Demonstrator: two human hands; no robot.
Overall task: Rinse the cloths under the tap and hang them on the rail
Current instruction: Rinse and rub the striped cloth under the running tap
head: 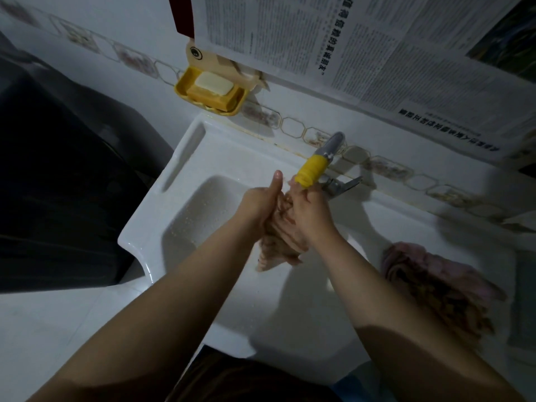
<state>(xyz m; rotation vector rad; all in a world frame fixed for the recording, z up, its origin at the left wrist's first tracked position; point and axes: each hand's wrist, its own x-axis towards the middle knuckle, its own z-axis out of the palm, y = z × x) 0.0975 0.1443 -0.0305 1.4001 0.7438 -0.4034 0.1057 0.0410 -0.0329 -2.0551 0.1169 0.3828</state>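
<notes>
Both hands, left (258, 203) and right (309, 211), are clamped on the cloth (275, 250) under the tap (314, 168); wringing this hard risks splashing over the sink's (179, 158) front edge.

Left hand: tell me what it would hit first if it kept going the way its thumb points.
Probably the sink's back ledge, then the tiled wall. The left hand grips the pink cloth with its thumb aimed up and away, passing left of the yellow-wrapped tap. Depth is unclear.
</notes>
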